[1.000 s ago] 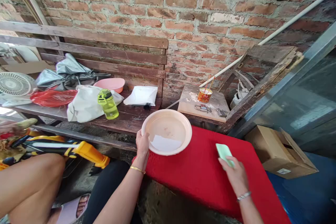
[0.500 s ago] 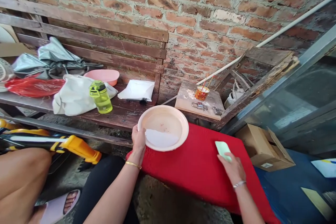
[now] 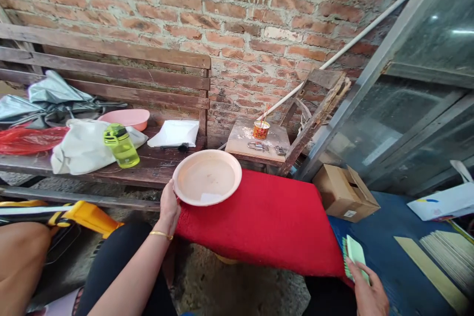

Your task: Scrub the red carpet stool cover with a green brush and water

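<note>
My left hand (image 3: 170, 207) grips the left rim of a pale pink basin (image 3: 237, 185), its fingers partly hidden behind the rim. Shallow liquid, probably water, lies in the basin, which rests on the far left part of a red cloth (image 3: 274, 222) spread over a low table. At the cloth's near right corner, my right hand (image 3: 370, 286) is closed round a light green scrub brush (image 3: 356, 252). Green bristles show on the brush's left side, facing the cloth's edge.
A wooden bench (image 3: 155, 173) holds a green water bottle (image 3: 122, 145), a white bag (image 3: 83, 148) and a pink bowl (image 3: 129, 117). Beyond the cloth, a small wooden stand (image 3: 237, 140) carries a patterned cup (image 3: 261, 130) and padlocks. A cardboard box (image 3: 344, 195) sits at right.
My right hand has carried the brush right and nearer to me, off the middle of the cloth to its corner. My left hand stays on the basin. The whole view has shifted rightward.
</note>
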`<state>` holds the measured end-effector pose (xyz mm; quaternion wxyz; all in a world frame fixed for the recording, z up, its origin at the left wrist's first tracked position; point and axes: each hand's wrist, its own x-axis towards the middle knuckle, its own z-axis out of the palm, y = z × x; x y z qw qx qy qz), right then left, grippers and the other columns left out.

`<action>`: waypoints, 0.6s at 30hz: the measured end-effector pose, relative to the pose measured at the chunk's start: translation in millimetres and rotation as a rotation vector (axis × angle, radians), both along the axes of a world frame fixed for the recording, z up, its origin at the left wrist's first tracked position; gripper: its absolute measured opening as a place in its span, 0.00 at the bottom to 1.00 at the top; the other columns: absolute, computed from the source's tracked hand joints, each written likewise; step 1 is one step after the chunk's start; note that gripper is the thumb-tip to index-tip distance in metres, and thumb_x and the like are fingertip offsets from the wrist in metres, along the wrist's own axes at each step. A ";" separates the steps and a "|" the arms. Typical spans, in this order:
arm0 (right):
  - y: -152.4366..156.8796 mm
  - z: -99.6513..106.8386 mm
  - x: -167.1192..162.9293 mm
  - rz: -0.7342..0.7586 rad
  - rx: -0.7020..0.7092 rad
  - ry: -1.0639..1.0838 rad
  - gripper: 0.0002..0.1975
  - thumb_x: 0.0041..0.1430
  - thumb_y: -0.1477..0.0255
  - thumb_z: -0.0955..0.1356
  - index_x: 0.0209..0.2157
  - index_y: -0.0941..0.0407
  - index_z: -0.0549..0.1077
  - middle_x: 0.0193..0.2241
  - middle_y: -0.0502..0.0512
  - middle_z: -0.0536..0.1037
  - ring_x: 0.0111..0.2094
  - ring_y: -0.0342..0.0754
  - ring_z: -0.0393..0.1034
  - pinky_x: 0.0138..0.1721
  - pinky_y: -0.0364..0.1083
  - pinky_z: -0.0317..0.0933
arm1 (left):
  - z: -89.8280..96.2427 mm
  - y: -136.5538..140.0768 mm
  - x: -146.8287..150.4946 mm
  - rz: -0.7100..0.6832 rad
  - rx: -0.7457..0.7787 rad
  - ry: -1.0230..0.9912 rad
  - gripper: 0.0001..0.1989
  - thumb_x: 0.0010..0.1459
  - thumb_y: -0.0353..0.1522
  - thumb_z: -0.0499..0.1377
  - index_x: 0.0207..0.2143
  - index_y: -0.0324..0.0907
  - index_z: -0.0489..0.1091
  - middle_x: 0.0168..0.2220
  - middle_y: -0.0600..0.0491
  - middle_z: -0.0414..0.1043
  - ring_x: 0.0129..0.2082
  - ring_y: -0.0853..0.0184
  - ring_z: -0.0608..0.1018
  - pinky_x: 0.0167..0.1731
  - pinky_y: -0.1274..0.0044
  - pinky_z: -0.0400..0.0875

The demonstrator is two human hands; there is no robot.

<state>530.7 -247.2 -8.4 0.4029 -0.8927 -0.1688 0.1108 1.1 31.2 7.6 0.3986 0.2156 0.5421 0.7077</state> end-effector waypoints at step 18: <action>-4.1 -11.1 -30.2 0.217 0.203 -0.284 0.35 0.45 0.37 0.64 0.36 0.54 0.76 0.38 0.59 0.73 0.45 0.58 0.67 0.51 0.55 0.60 | -43.9 -65.4 25.8 -0.305 -0.149 1.618 0.15 0.58 0.38 0.50 0.32 0.43 0.75 0.38 0.44 0.76 0.39 0.55 0.75 0.44 0.66 0.68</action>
